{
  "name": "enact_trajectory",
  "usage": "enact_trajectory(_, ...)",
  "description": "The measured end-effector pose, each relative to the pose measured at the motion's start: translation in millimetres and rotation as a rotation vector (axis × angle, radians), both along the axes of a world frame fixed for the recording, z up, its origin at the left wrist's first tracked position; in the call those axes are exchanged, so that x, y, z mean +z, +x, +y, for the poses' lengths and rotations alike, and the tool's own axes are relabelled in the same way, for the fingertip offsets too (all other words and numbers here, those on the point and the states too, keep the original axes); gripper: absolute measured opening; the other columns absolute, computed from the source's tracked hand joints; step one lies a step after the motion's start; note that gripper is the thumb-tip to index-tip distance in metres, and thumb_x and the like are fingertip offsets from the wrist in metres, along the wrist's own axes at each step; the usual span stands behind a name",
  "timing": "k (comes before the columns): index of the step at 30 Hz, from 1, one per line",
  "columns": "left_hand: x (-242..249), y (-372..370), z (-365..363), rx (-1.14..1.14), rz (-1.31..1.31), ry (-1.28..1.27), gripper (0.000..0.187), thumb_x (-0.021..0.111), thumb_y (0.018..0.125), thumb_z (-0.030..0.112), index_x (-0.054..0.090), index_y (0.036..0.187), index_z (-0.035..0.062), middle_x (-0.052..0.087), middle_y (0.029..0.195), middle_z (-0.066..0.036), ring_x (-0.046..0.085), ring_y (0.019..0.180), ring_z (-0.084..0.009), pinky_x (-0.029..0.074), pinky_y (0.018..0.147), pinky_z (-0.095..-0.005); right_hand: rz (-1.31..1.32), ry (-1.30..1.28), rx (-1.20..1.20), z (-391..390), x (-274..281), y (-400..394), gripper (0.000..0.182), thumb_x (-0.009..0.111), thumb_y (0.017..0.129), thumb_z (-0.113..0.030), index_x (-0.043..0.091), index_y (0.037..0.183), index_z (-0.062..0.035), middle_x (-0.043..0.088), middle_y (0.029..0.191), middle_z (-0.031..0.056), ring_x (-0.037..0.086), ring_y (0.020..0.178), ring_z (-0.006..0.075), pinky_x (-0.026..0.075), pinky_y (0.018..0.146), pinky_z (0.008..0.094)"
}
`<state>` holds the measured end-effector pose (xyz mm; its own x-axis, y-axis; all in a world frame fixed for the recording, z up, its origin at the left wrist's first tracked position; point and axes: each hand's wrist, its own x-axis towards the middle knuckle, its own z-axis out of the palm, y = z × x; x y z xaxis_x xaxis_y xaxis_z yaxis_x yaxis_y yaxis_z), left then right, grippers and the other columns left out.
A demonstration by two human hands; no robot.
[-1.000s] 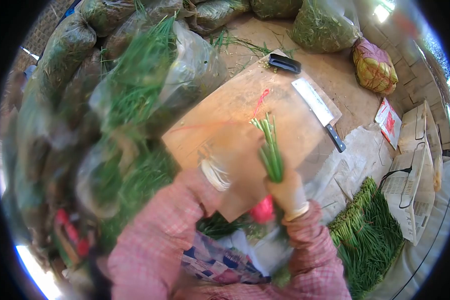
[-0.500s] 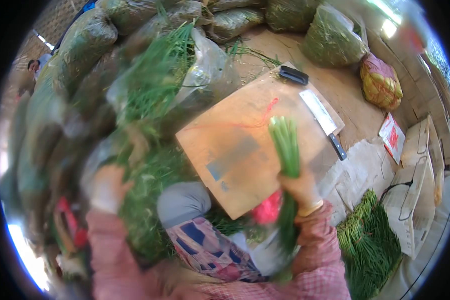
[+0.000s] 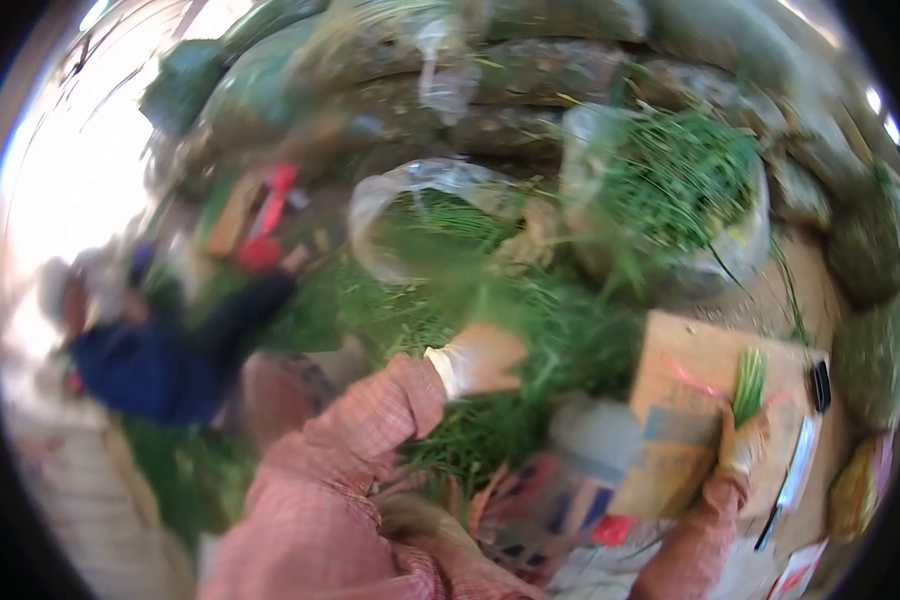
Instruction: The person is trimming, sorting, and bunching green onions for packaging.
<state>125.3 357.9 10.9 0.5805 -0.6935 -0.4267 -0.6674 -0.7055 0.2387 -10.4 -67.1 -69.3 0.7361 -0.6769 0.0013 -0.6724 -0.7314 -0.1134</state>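
My right hand [image 3: 745, 442] is closed around a bunch of chives [image 3: 750, 378], its pale cut ends pointing up, over a wooden board [image 3: 670, 345]. A thin pink-red string [image 3: 695, 380] lies on the board. On its right side rests a cleaver [image 3: 798, 465] with a black handle, below a black holder-like object [image 3: 820, 387]. My left hand [image 3: 485, 358] is over a loose heap of chives [image 3: 580, 330]. Its fingers are smeared by motion, so whether it holds any chives cannot be made out.
Open plastic bags of chives [image 3: 670, 180] [image 3: 440, 220] stand beyond the heap. Stacked full sacks [image 3: 550, 75] form a wall behind. Close on my left sits another person in a dark blue top [image 3: 155, 370], one arm stretched toward the greens. A red object [image 3: 262, 250] lies near that person's hand.
My view has swung to the left, bringing the other person and more sacks into sight. My left hand has reached farther over the chive heap. My right hand still grips the bunch.
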Motion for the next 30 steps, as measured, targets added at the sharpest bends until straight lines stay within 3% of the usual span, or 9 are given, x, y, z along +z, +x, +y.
enact_trajectory(2,-11,12,45,0.117,0.076,-0.04,0.051,0.051,0.081,0.043,0.048,0.12,0.01,0.053,0.113,-0.013,0.049,0.102,-0.0317,0.038,0.089,-0.0406,0.163,-0.152,0.056,-30,-18,-8,0.091,0.051,0.074,-0.062,0.019,0.137,-0.0051,0.038,0.129,0.0242,0.041,0.113,0.0416,0.035,0.092,0.0471)
enact_trajectory(6,-34,52,138,0.51,0.299,-0.269,0.047,0.049,0.083,0.039,0.051,0.118,0.0074,0.055,0.114,-0.013,0.052,0.104,-0.0279,0.039,0.093,-0.0369,0.28,-0.125,0.222,54,93,57,0.071,0.056,0.08,-0.043,0.029,0.134,-0.0058,0.04,0.128,0.0208,0.043,0.111,0.0385,0.036,0.092,0.0436)
enact_trajectory(8,-87,80,186,0.757,0.378,-0.524,0.046,0.051,0.084,0.036,0.051,0.117,0.0041,0.057,0.112,-0.013,0.054,0.1,-0.024,0.042,0.09,-0.0344,-0.187,0.143,0.63,88,79,104,0.052,0.062,0.07,-0.01,0.047,0.12,0.0004,0.052,0.116,0.0181,0.053,0.103,0.0298,0.043,0.087,0.0345)
enact_trajectory(9,-129,87,204,1.057,0.358,-0.926,0.033,0.049,0.082,0.034,0.062,0.093,0.0062,0.063,0.084,-0.01,0.059,0.076,-0.021,0.046,0.068,-0.0331,-0.177,0.425,0.703,135,86,136,0.049,0.062,0.071,-0.009,0.049,0.117,0.0001,0.053,0.114,0.017,0.054,0.101,0.028,0.043,0.087,0.0339)
enact_trajectory(12,-183,125,250,1.48,0.532,-1.359,0.039,0.057,0.085,0.025,0.051,0.113,-0.0013,0.058,0.108,-0.012,0.056,0.095,-0.0185,0.044,0.084,-0.0302,0.075,0.734,1.01,289,89,231,0.042,0.064,0.071,-0.011,0.054,0.111,-0.0022,0.056,0.108,0.0147,0.054,0.099,0.0256,0.042,0.088,0.0325)
enact_trajectory(18,-352,202,301,1.73,0.26,-1.514,0.036,0.057,0.083,0.026,0.053,0.108,0.0003,0.058,0.094,-0.008,0.055,0.085,-0.0183,0.044,0.076,-0.031,0.161,0.615,1.459,522,-84,402,0.052,0.069,0.066,-0.025,0.055,0.111,-0.0023,0.057,0.105,0.0186,0.054,0.1,0.0315,0.042,0.088,0.0371)
enact_trajectory(25,-364,248,340,2.056,0.364,-1.551,0.048,0.059,0.079,0.039,0.055,0.108,0.0003,0.057,0.092,-0.008,0.049,0.082,-0.0179,0.039,0.074,-0.0314,0.362,0.121,1.362,679,-205,490,0.087,0.077,0.058,-0.03,0.033,0.126,0.0021,0.051,0.112,0.0201,0.047,0.105,0.0353,0.039,0.09,0.039)
enact_trajectory(28,-356,253,344,2.111,0.49,-1.622,0.05,0.059,0.079,0.043,0.057,0.107,0.0008,0.056,0.097,-0.009,0.048,0.084,-0.019,0.037,0.077,-0.0304,0.177,-0.064,1.371,689,-234,478,0.072,0.078,0.057,-0.035,0.043,0.109,0.0004,0.054,0.102,0.0151,0.051,0.097,0.0293,0.043,0.079,0.0399)
enact_trajectory(30,-365,251,348,2.059,0.558,-1.704,0.049,0.061,0.079,0.039,0.056,0.108,0.0002,0.055,0.101,-0.009,0.047,0.088,-0.0179,0.037,0.081,-0.0306,0.124,-0.067,1.481,686,-254,450,0.041,0.069,0.062,-0.018,0.049,0.094,-0.0032,0.055,0.082,0.0113,0.054,0.079,0.0271,0.043,0.067,0.0393)
